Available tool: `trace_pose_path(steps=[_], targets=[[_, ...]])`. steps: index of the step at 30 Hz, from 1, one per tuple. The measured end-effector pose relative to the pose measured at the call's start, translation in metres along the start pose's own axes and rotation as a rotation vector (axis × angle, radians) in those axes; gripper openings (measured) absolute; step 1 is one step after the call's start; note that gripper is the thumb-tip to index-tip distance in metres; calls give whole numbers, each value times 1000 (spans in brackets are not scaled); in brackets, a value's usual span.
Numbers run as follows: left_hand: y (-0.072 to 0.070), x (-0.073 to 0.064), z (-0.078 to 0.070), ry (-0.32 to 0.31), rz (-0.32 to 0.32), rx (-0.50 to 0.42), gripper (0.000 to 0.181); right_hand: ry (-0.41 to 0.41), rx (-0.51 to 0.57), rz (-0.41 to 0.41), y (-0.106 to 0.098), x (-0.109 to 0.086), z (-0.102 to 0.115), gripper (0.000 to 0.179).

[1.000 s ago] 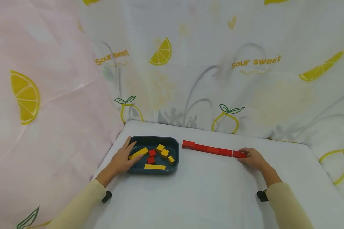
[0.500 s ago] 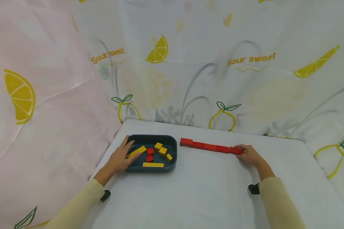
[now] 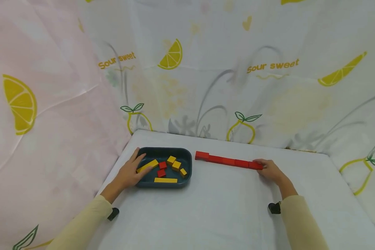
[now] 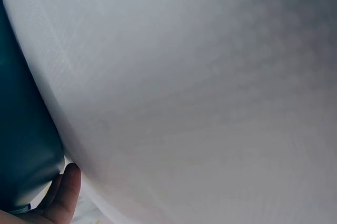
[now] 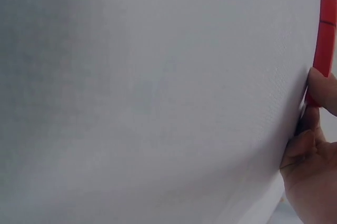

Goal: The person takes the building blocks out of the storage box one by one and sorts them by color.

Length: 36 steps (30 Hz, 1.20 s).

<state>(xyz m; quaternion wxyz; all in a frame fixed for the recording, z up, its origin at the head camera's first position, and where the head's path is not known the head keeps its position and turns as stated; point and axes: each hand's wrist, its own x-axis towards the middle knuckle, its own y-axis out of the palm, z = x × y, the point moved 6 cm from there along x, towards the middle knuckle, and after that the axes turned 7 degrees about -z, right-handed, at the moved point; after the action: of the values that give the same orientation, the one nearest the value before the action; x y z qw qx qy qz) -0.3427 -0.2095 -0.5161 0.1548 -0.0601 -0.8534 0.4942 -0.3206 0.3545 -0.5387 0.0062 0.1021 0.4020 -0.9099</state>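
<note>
My left hand (image 3: pixel 129 172) holds the left end of a dark blue-green tray (image 3: pixel 164 185), its thumb reaching over the rim. In the left wrist view, fingers (image 4: pixel 67 195) lie against the outer wall of the tray (image 4: pixel 26 113). Several yellow blocks (image 3: pixel 165 180) and two red blocks (image 3: pixel 162 165) lie inside. To the right, red blocks (image 3: pixel 228 161) form a long row on the table; the leftmost block (image 3: pixel 202 155) stands higher than the others. My right hand (image 3: pixel 270 172) pinches the red block (image 3: pixel 255 165) at the row's right end between thumb and fingers.
A white cloth covers the table (image 3: pixel 206 211). Behind it hangs a lemon-printed curtain (image 3: pixel 200 86), with a pinkish curtain (image 3: pixel 65 146) along the left. Dark wrist devices show under the left sleeve (image 3: pixel 84 222) and the right sleeve (image 3: pixel 303 222).
My right hand has slid the end red block leftward, and the gap between it and the row has closed. The left hand keeps its place on the tray; the head view has shifted slightly.
</note>
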Motion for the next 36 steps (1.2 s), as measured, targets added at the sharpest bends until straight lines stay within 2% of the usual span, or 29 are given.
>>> trace_pose_path(steps=[11,22,36], targets=[[0,-1,-1,6,2,13,79,57,40,-32,3,-3,-7,54],[-2,-1,-3,-7,0,14,80,52,49,-74,0,-1,-6,49],[0,-1,-2,-6,-6,17,79,51,50,-75,2,0,-11,49]])
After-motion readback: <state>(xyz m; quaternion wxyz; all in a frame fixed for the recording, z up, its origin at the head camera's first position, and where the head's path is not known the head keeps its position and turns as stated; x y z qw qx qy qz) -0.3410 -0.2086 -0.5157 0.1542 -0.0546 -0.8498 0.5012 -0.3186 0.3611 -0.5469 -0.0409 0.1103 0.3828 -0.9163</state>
